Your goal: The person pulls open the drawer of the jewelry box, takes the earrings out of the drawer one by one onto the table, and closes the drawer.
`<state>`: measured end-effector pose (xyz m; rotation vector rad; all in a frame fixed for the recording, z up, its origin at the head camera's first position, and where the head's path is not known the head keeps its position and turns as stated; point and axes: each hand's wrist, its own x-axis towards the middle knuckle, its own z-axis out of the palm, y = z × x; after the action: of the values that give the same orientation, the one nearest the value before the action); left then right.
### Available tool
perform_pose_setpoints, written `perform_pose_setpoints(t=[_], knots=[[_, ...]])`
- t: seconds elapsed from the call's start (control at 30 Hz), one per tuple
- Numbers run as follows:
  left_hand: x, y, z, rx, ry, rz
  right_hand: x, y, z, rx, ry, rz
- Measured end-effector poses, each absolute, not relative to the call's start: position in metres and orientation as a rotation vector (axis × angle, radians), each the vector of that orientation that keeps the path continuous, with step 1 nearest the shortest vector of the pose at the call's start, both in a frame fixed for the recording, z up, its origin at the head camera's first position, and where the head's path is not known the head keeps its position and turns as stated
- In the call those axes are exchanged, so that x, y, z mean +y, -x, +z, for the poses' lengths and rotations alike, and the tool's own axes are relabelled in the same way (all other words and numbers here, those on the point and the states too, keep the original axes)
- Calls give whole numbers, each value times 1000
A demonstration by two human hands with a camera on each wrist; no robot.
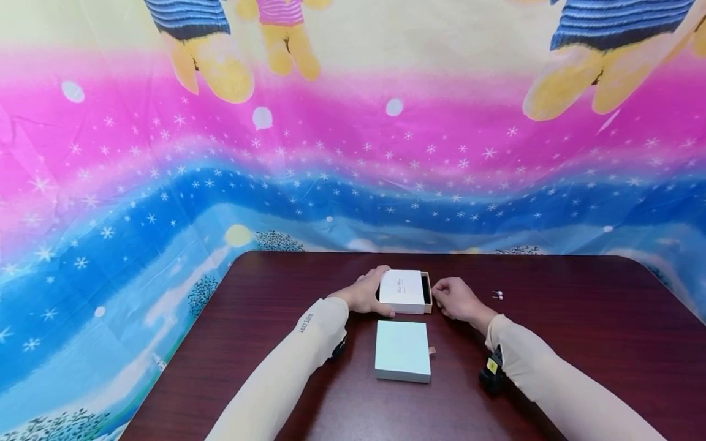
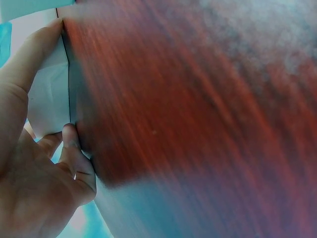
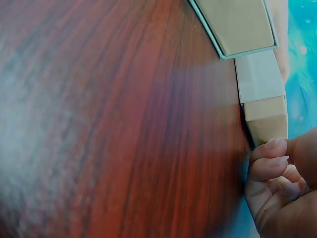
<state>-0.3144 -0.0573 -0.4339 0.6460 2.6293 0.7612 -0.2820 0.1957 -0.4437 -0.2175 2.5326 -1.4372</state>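
Left grip point(image 1: 362, 295) clasps the white box point(image 1: 401, 288), lower centre of the head view; its drawer point(image 1: 428, 308) juts right, towards the right grip point(image 1: 455, 300). Left wrist: box upper left, between thumb and fingers. Right wrist: curled fingertips at drawer's end, lower right; pinch unclear.

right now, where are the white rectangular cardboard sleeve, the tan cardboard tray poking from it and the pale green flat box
White rectangular cardboard sleeve point(image 1: 401, 289): head view, top face
Tan cardboard tray point(image 3: 266, 115): right wrist view, protruding portion
Pale green flat box point(image 1: 402, 348): head view, top face
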Motion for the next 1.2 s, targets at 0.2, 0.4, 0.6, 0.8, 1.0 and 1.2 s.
perform_pose_setpoints(t=[0.2, 0.4, 0.6, 0.8, 1.0, 1.2], knots=[[-58, 313, -433, 2627, -646, 767, 193, 283, -444, 2524, 209, -1445], [-58, 313, -432, 2627, -649, 775, 190, 284, -444, 2521, 206, -1442], [-57, 313, -432, 2627, -656, 777, 189, 284, -443, 2519, 207, -1451], [-57, 313, -432, 2623, -654, 778, 187, 284, -443, 2515, 199, -1456], [-57, 313, -432, 2630, -652, 773, 186, 283, -441, 2524, 197, -1446], [-57, 313, -433, 2635, -656, 767, 185, 282, -441, 2528, 202, -1446]])
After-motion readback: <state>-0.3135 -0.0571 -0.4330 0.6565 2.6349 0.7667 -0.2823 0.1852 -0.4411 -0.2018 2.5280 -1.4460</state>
